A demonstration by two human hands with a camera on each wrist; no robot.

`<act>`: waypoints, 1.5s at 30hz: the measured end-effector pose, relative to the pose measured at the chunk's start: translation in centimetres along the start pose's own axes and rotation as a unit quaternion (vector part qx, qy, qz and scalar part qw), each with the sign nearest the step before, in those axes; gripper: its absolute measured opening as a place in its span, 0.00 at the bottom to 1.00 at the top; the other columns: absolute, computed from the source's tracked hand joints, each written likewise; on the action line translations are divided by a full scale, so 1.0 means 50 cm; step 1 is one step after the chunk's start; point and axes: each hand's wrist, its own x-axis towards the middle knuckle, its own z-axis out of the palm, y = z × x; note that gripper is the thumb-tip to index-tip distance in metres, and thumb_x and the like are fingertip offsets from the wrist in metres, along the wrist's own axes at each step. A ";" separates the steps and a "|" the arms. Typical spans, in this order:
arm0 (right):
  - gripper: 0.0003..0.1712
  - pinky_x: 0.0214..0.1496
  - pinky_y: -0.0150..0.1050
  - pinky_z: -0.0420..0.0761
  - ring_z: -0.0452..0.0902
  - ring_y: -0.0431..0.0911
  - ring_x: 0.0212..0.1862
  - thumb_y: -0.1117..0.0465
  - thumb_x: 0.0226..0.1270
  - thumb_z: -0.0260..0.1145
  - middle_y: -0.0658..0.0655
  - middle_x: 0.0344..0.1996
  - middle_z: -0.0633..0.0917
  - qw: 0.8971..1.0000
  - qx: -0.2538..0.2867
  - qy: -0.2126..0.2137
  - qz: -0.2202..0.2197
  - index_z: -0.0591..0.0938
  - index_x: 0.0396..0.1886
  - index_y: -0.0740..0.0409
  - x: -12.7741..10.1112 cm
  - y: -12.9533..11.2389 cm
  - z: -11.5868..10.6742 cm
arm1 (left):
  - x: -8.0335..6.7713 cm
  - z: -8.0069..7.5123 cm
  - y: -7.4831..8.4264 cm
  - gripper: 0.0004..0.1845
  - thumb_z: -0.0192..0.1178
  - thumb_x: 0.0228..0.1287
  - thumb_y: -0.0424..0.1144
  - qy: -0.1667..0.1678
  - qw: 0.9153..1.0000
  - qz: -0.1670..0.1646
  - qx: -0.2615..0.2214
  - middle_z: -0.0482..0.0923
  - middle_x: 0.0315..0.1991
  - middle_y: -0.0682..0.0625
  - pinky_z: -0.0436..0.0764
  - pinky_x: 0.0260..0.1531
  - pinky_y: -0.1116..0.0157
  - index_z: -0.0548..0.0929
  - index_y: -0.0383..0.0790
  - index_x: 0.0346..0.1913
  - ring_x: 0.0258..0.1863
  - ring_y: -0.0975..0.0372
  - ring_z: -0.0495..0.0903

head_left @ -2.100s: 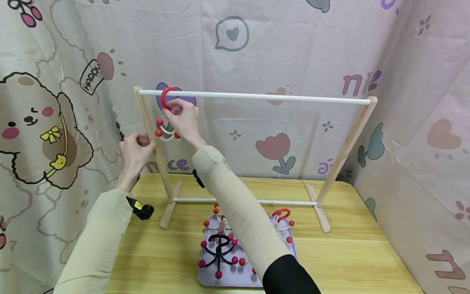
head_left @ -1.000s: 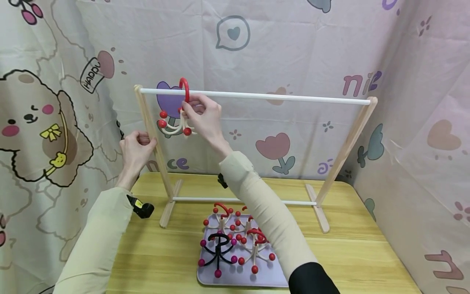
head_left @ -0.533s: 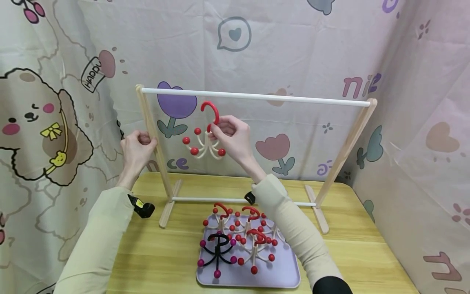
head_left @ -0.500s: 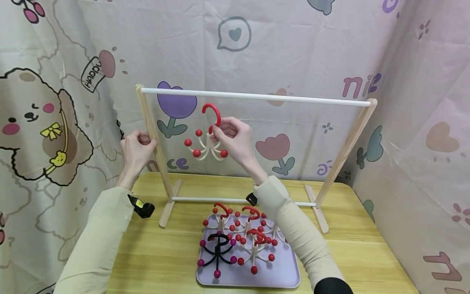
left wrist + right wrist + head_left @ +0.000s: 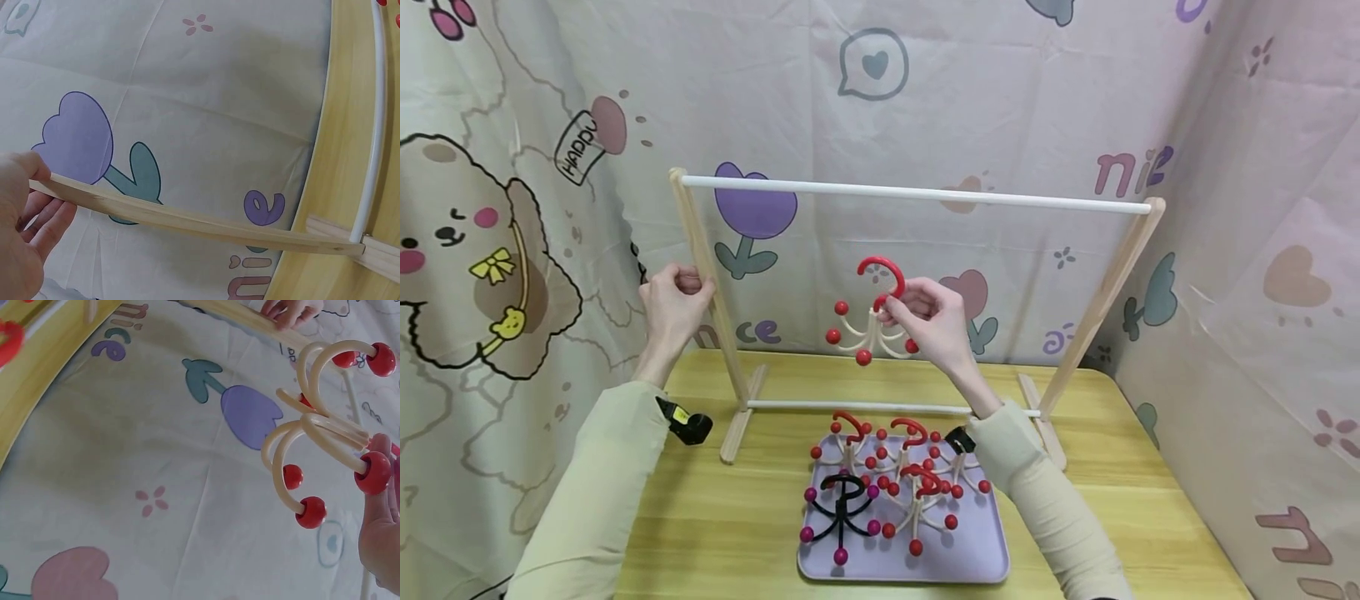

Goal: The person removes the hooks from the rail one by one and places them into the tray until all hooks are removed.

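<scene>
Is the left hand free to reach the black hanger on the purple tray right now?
Probably not at once: the left hand grips the rack's wooden post. Nothing blocks the way to the black hanger, which lies uncovered at the tray's left side, so letting go would likely suffice.

You could read "HAPPY" on a small tag point(image 5: 578, 152) printed at the curtain's point(image 5: 1000, 100) upper left, and "nice" printed in the middle left and upper right.
</scene>
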 end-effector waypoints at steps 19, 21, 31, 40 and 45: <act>0.08 0.35 0.38 0.87 0.89 0.42 0.31 0.79 0.64 0.63 0.50 0.32 0.91 0.999 0.024 -0.043 0.006 0.77 0.42 0.83 -0.165 0.038 -0.157 | 0.004 0.001 0.004 0.14 0.62 0.64 0.41 -0.006 1.000 -0.006 0.003 0.88 0.39 0.35 0.68 0.29 0.82 0.86 0.32 0.44 0.21 0.87 0.67; 0.08 0.34 0.37 0.87 0.89 0.41 0.31 0.80 0.64 0.62 0.50 0.32 0.91 0.999 0.024 -0.045 0.004 0.76 0.41 0.83 -0.182 0.044 -0.176 | 0.005 0.003 0.005 0.14 0.62 0.64 0.41 -0.006 1.000 -0.006 0.002 0.88 0.39 0.36 0.68 0.29 0.82 0.86 0.32 0.44 0.21 0.87 0.67; 0.10 0.32 0.39 0.87 0.89 0.41 0.31 0.84 0.61 0.61 0.48 0.34 0.92 0.995 0.030 -0.085 0.033 0.81 0.39 0.71 -0.257 0.061 -0.251 | 0.004 0.002 0.000 0.14 0.62 0.64 0.40 -0.002 1.000 -0.010 -0.007 0.88 0.33 0.43 0.69 0.29 0.83 0.86 0.32 0.44 0.21 0.87 0.69; 0.10 0.33 0.39 0.87 0.89 0.41 0.32 0.84 0.61 0.60 0.51 0.33 0.92 0.986 0.021 -0.156 0.054 0.80 0.38 0.72 -0.296 0.066 -0.293 | 0.007 0.001 -0.001 0.14 0.62 0.63 0.41 -0.003 1.000 -0.010 -0.012 0.73 0.22 0.73 0.68 0.31 0.81 0.86 0.32 0.44 0.21 0.86 0.69; 0.08 0.33 0.43 0.88 0.89 0.41 0.34 0.83 0.63 0.59 0.59 0.32 0.91 0.973 0.031 -0.210 0.088 0.78 0.39 0.73 -0.313 0.073 -0.312 | 0.006 0.000 0.000 0.15 0.62 0.63 0.41 -0.005 1.000 -0.012 -0.013 0.70 0.22 0.76 0.67 0.34 0.81 0.86 0.31 0.44 0.23 0.86 0.69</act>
